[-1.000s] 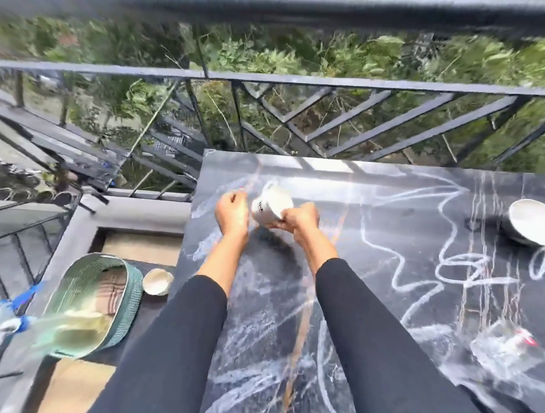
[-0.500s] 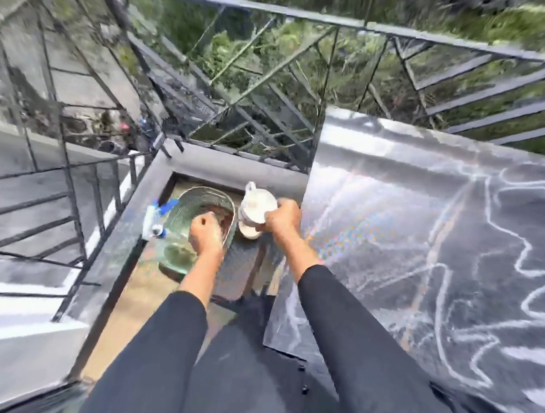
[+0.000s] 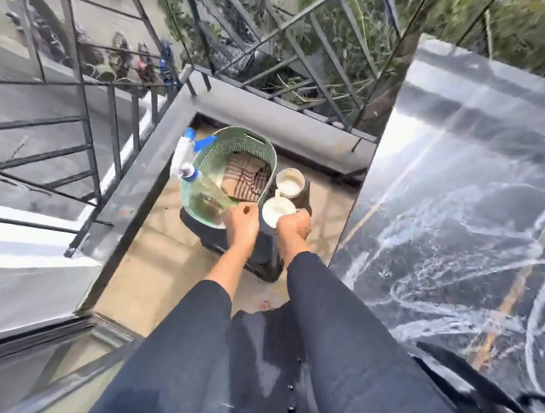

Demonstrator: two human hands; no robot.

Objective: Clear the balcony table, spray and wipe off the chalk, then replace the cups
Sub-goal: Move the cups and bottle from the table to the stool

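Observation:
My right hand (image 3: pixel 293 227) grips a white cup (image 3: pixel 276 210) low over a small dark stool (image 3: pixel 263 253) to the left of the table. A second white cup (image 3: pixel 290 183) stands upright on the stool just beyond it. My left hand (image 3: pixel 242 223) hovers beside the held cup, at the near rim of a green basket (image 3: pixel 236 146); its fingers look loosely curled with nothing in them. The basket holds a striped cloth (image 3: pixel 245 180) and a spray bottle (image 3: pixel 187 163) with a blue and white head. The black table (image 3: pixel 455 217) with white chalk scribbles fills the right side.
A black metal railing (image 3: pixel 291 41) runs along the balcony's far and left sides, with a grey ledge (image 3: pixel 270 116) under it. Bare beige floor (image 3: pixel 165 263) lies between the stool and the left wall. The table's left edge is close to my right arm.
My view swung left from the table to the stool. My right hand carried the cup off the table and lowered it near the other cup; my left hand followed to the basket.

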